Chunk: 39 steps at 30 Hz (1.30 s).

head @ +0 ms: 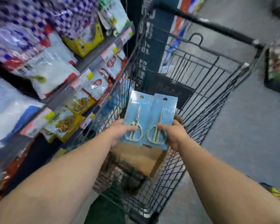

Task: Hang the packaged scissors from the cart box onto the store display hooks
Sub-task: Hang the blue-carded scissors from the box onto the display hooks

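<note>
step: lifting from brown cardboard cart box (136,157) | left hand (120,131), right hand (173,135) each grasp a blue-carded steel scissors pack (137,113) (164,117) | next: likely find display hooks, thread card holes

Two scissors packages (149,115), each a light blue card bearing silver-toned scissors (134,128) with pale metallic handles. Cardboard box (137,156): plain brown. Shopping cart (200,81): black wire in a grid and diamond mesh pattern. Floor (249,130): grey. Shelf goods at left: bags (14,18) patterned in blue-and-white checks, white packets (52,70) with red trim, yellow packs (66,123) printed with brown food images. Shelf-edge labels (81,81): pink-red.
</note>
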{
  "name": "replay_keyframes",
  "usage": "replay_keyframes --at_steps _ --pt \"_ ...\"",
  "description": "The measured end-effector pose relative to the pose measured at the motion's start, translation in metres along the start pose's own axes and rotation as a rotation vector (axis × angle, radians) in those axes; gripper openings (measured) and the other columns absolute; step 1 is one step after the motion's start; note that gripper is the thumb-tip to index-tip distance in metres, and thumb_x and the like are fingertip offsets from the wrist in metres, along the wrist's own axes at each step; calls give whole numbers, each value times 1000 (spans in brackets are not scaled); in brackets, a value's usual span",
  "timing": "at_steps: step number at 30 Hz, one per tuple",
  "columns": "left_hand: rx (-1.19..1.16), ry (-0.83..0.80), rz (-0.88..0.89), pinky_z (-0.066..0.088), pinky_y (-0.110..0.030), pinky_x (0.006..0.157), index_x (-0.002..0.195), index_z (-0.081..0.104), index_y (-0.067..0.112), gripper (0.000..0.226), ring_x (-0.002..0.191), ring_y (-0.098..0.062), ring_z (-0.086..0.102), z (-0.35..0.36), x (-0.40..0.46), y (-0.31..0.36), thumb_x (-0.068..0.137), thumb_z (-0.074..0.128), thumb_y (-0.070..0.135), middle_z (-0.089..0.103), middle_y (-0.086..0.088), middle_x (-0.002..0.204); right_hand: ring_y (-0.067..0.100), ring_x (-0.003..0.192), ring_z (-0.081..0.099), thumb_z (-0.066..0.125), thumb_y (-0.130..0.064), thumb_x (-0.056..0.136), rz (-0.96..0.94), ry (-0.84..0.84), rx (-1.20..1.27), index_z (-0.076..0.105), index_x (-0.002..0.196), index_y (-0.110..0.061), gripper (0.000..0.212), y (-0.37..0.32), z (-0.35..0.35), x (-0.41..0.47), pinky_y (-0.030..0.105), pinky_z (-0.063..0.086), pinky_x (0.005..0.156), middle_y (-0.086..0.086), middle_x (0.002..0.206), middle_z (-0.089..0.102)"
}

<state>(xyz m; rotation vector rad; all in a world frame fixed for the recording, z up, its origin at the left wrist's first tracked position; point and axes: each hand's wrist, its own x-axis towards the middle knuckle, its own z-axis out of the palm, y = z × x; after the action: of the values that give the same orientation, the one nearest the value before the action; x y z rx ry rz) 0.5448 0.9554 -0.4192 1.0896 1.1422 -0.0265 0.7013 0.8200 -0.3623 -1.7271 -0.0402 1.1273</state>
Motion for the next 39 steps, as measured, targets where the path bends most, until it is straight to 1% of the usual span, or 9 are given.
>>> replay_keyframes --at_steps 2,5,9,13,21,28,31,34,39 --pt "-62 52 59 46 -56 99 110 69 26 67 113 -31 62 -11 -7 -22 49 93 42 70 -4 119 34 91 68 66 4 85 -59 -65 -81 59 113 0 29 -4 3 -21 48 56 82 15 107 69" --pt "-144 186 117 51 -56 93 114 68 23 82 107 -30 66 -12 -81 -29 41 94 51 70 -4 119 31 95 69 73 -5 81 -133 -153 -190 60 111 -9 32 -4 12 -55 52 54 89 11 106 71" --pt "-267 384 173 56 -39 79 97 66 16 35 85 -22 70 -20 -190 -46 69 88 18 74 -4 95 27 96 69 73 -9 82 -180 -304 -302 59 107 -16 30 4 45 -106 49 54 90 5 107 70" --pt "-350 570 206 52 -32 68 99 66 15 30 81 -16 67 -56 -265 -99 75 84 19 72 -2 96 27 96 68 72 -12 85 -242 -499 -426 58 109 -16 29 31 103 -159 48 55 89 6 109 69" --pt "-556 948 177 55 -35 75 107 67 14 46 89 -23 67 -141 -424 -262 69 88 30 71 -5 103 27 100 66 74 -19 84 -328 -850 -689 57 111 -16 33 139 243 -304 48 53 92 3 111 68" --pt "-718 1235 139 53 -33 79 93 70 17 26 92 -24 68 -202 -601 -441 72 86 20 73 -5 98 26 102 65 76 -16 81 -426 -1137 -840 57 121 -6 46 293 351 -488 42 53 91 8 113 68" --pt "-791 1370 168 55 -45 88 76 68 21 18 92 -26 69 -217 -670 -499 74 84 15 74 -5 90 23 97 66 75 -12 81 -440 -1260 -846 61 116 -7 38 349 380 -560 35 53 87 9 110 70" --pt "-888 1426 179 54 -49 92 83 67 19 20 92 -28 69 -223 -720 -539 73 84 14 74 -6 90 23 100 66 74 -17 84 -418 -1327 -894 59 115 -14 35 382 397 -616 39 53 90 4 110 69" --pt "-1017 1437 188 51 -54 94 98 67 13 54 97 -30 67 -231 -767 -587 55 93 33 73 -8 100 23 97 68 78 -27 75 -391 -1376 -937 59 111 -21 42 416 426 -668 49 52 93 1 107 71"
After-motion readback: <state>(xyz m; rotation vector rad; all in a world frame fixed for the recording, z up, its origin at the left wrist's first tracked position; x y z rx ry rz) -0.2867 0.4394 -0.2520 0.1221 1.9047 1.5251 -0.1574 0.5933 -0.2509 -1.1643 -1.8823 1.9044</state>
